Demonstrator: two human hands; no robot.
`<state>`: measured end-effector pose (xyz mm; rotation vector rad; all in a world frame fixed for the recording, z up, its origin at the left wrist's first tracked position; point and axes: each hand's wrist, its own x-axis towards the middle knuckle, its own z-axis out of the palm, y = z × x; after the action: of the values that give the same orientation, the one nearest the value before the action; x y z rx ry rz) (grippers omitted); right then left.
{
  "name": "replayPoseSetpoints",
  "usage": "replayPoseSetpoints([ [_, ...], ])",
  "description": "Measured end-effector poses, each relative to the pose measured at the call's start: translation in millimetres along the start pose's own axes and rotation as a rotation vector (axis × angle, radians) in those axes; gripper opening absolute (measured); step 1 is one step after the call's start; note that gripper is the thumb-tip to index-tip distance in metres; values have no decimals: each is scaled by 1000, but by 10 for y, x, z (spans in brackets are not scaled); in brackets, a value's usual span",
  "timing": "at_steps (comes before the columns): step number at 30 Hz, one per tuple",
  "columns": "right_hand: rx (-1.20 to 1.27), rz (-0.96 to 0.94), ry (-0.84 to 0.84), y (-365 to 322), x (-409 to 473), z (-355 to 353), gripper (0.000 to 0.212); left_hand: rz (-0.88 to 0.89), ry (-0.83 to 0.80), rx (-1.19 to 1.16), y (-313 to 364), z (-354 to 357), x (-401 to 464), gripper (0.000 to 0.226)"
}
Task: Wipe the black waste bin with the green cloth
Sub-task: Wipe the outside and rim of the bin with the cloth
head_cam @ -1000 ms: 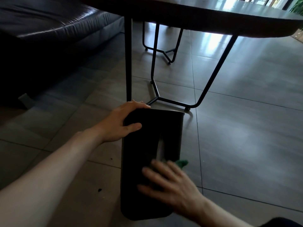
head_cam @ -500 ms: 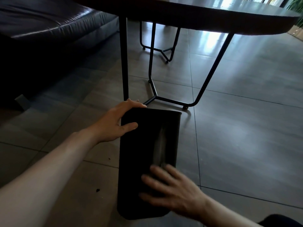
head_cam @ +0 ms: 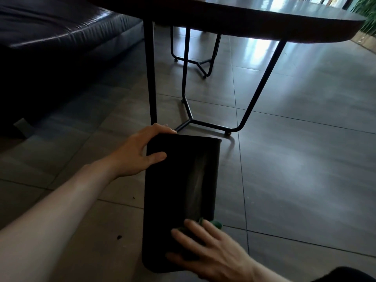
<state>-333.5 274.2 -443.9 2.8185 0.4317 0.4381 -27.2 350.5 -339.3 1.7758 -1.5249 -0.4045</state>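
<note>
The black waste bin [head_cam: 181,184] lies tipped on the tiled floor, its long side facing up. My left hand [head_cam: 140,151] grips its far left corner, fingers over the edge and thumb on the top face. My right hand [head_cam: 211,251] presses flat on the near end of the bin, fingers spread. The green cloth [head_cam: 215,223] is under that hand; only a small green edge shows past the fingertips at the bin's right side.
A dark table [head_cam: 264,19] with thin black metal legs [head_cam: 151,78] stands just beyond the bin. A dark leather sofa [head_cam: 50,37] fills the left. Small dark crumbs [head_cam: 119,237] lie on the grey tiles left of the bin.
My right hand slid the cloth along the near end of the bin; the green edge was hidden half a second ago and shows again now. My left hand kept its grip.
</note>
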Motion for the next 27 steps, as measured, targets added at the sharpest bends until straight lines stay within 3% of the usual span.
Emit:
replayPoseSetpoints([
  [2,53,79,110,259,91,-71,37,2,-8,-25,7,7,9,54],
  [6,199,690,478,928,626,-317,27,9,-38,-31,48,17,25,55],
  [8,190,839,546,1069,818,-391,26,19,-30,-18,73,45,37,54],
  [10,125,668,473,886,769,-292,22,-8,-15,-23,78,27,35,53],
  [14,68,69,154,86,119,-16,17,-59,1,-17,12,-78,-27,52],
  [16,32,-53,67,8,-52,-17,16,-53,-11,-16,5,-77,-46,52],
  [19,127,77,181,346,141,-118,18,-42,-11,-35,-22,-66,-46,52],
  [24,218,763,462,1070,751,-287,25,-45,-10,-32,-41,-81,-56,50],
  [25,204,764,450,1034,763,-253,26,-46,-4,-32,-48,-78,-59,50],
  [27,147,557,355,759,562,-112,29,-59,3,-22,-66,-104,-65,50],
])
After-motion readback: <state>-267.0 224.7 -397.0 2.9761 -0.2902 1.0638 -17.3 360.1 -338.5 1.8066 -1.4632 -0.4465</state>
